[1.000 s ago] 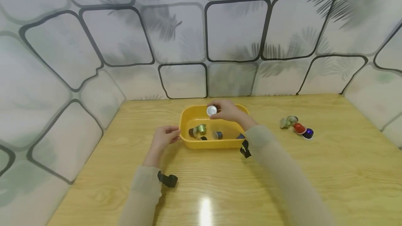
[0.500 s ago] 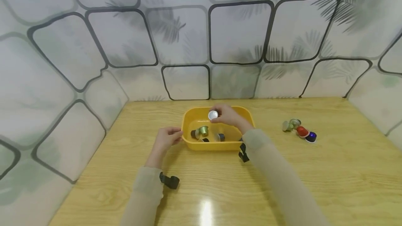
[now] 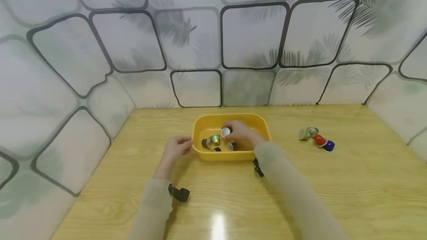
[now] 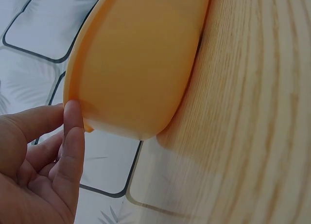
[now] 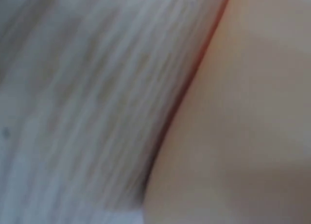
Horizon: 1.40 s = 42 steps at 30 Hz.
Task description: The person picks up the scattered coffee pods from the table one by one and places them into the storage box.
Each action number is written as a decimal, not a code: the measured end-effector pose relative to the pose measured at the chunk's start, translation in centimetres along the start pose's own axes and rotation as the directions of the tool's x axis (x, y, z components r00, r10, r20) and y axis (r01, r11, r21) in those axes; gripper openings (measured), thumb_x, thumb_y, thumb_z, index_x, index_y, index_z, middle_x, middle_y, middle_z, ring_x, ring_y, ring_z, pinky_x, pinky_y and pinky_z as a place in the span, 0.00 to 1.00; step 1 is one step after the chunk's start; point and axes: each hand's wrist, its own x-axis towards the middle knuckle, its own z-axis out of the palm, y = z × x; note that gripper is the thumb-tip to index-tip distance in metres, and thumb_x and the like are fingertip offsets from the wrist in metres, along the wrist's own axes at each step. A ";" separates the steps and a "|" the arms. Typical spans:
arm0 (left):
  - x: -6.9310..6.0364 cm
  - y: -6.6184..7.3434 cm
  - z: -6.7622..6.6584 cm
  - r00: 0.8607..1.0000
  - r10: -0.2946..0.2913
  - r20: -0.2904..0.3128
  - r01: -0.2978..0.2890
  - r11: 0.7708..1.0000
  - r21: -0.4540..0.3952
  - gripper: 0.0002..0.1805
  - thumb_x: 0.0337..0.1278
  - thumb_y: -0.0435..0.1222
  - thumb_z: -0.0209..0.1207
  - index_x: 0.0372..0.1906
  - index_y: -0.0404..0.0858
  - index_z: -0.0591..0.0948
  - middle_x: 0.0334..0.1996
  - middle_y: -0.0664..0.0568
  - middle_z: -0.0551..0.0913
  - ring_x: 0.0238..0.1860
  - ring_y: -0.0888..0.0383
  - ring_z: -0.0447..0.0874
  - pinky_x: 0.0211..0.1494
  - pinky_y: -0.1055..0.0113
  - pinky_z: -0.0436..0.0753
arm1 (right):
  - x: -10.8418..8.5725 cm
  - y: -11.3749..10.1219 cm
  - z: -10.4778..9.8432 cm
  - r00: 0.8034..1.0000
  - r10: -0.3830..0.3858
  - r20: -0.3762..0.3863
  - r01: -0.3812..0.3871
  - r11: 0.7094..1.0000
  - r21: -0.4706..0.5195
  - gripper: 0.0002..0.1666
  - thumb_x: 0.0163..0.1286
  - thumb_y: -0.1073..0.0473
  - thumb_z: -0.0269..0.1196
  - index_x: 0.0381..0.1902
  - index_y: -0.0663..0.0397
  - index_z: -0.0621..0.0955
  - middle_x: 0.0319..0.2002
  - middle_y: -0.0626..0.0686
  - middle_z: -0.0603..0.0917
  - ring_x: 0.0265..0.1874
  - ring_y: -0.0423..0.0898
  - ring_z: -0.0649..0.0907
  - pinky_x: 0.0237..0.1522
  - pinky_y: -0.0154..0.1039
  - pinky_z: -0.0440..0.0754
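The right hand (image 3: 238,130) pinches a white-faced capsule (image 3: 225,132) inside the yellow tray (image 3: 230,155), below rim level. The left hand (image 3: 175,146) grips the tray's left end at the rim between thumb and fingers. Near the held capsule lie a green capsule (image 3: 215,139), a dark capsule with a pale face (image 3: 206,143), another on its side (image 3: 232,146), and one partly hidden by the front wall. Well to the right on the bench (image 3: 217,188), pale green capsules (image 3: 304,135) cluster beside a red capsule (image 3: 320,140) and a dark blue capsule (image 3: 328,146).
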 end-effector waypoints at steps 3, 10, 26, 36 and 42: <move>0.1 0.1 0.0 1.000 -0.009 -0.008 0.009 1.000 -0.001 0.15 0.54 0.30 0.56 0.46 0.25 0.75 0.38 0.38 0.79 0.30 0.55 0.80 0.39 0.63 0.80 | 0.0 -0.2 0.1 1.000 0.008 0.017 -0.007 0.999 -0.035 0.21 0.53 0.65 0.64 0.46 0.65 0.75 0.37 0.56 0.78 0.33 0.46 0.74 0.37 0.37 0.74; 0.0 0.0 -0.1 1.000 -0.019 -0.008 0.019 1.000 -0.012 0.15 0.54 0.30 0.56 0.46 0.25 0.75 0.38 0.38 0.79 0.29 0.57 0.80 0.41 0.62 0.80 | -0.1 -0.4 0.3 0.999 0.009 0.035 -0.008 0.999 -0.049 0.21 0.53 0.65 0.64 0.46 0.65 0.75 0.37 0.55 0.78 0.33 0.46 0.74 0.37 0.37 0.75; 0.1 0.2 -0.3 1.000 -0.006 0.000 0.006 1.000 -0.002 0.15 0.55 0.29 0.55 0.46 0.24 0.75 0.37 0.38 0.79 0.27 0.61 0.78 0.40 0.64 0.80 | 0.3 -0.2 0.5 0.998 0.041 0.039 -0.037 0.995 -0.093 0.23 0.51 0.64 0.65 0.47 0.65 0.75 0.38 0.55 0.78 0.33 0.46 0.74 0.37 0.36 0.75; -0.1 0.2 -0.2 1.000 -0.016 0.003 0.016 1.000 -0.004 0.15 0.55 0.30 0.56 0.47 0.25 0.75 0.37 0.39 0.79 0.28 0.59 0.79 0.40 0.63 0.80 | 0.3 -0.1 0.4 0.998 0.052 0.041 -0.048 0.994 -0.099 0.22 0.52 0.63 0.65 0.46 0.63 0.75 0.36 0.54 0.77 0.32 0.46 0.73 0.35 0.36 0.74; -0.2 0.2 -0.2 1.000 -0.022 0.007 0.022 1.000 -0.002 0.16 0.56 0.31 0.55 0.48 0.26 0.75 0.40 0.36 0.78 0.29 0.59 0.79 0.41 0.62 0.79 | 0.2 -0.2 0.3 0.998 0.056 0.041 -0.052 0.995 -0.089 0.21 0.53 0.64 0.64 0.46 0.63 0.75 0.37 0.54 0.77 0.33 0.47 0.73 0.36 0.37 0.74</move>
